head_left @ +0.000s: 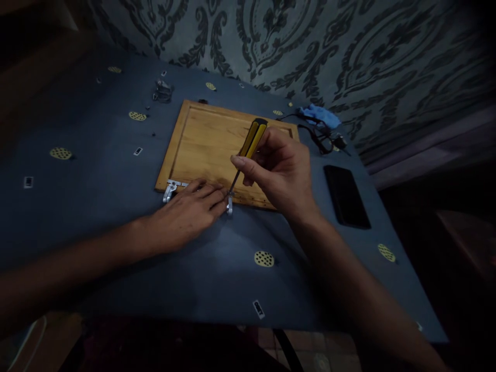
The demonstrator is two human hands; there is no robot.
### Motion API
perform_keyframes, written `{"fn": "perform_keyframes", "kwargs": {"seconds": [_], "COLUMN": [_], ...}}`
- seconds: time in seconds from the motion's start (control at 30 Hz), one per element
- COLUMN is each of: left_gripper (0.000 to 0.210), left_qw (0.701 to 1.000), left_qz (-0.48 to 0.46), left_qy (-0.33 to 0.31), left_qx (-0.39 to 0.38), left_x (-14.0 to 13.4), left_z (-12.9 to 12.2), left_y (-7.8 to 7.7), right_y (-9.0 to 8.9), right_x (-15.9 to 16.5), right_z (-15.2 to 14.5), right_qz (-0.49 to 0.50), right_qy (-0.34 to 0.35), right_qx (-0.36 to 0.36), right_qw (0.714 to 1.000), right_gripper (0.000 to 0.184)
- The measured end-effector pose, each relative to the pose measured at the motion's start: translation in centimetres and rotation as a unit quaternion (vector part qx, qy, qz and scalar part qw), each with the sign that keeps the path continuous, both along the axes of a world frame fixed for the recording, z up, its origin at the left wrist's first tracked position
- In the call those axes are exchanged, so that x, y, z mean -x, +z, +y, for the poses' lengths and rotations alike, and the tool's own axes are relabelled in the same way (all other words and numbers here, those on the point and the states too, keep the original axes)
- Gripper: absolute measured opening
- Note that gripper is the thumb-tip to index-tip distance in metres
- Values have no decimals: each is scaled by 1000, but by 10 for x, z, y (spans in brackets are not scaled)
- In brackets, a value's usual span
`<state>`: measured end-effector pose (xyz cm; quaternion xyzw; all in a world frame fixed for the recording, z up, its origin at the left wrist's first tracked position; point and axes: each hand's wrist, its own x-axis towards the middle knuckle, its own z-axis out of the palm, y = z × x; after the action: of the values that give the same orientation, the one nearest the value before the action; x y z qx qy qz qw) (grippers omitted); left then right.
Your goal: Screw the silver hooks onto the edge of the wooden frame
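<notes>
Wooden panel (209,139), partly hidden by fingers (211,195), lies near black phone (346,197)

We've got a black phone (346,196) on the right of our blue counter (93,196), some dark tangle (324,145) beyond it, a crumpled blue thing (321,115) farther back, plus a swirly patterned wall (279,39) along the far side.

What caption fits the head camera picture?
Right hand holds a screwdriver at a hinge; left hand rests on a wooden board.
</notes>
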<state>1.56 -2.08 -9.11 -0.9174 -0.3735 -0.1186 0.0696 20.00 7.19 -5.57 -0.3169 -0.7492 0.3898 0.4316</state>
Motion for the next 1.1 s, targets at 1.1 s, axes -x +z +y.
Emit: {"fn": "perform_keyframes", "kwargs": {"seconds": [1.1], "left_gripper": [33], "left_qw": [1000], "left_qz": [-8], "left_qy": [-8], "left_qx": [-6], "left_x": [0], "left_z": [1], "left_y": [0], "right_y": [-10], "right_x": [-15], "right_z": [-19], "right_qz": [25], "right_qy": [-76], "right_qx": [-44], "right_qw": [996], "right_gripper": [34]}}
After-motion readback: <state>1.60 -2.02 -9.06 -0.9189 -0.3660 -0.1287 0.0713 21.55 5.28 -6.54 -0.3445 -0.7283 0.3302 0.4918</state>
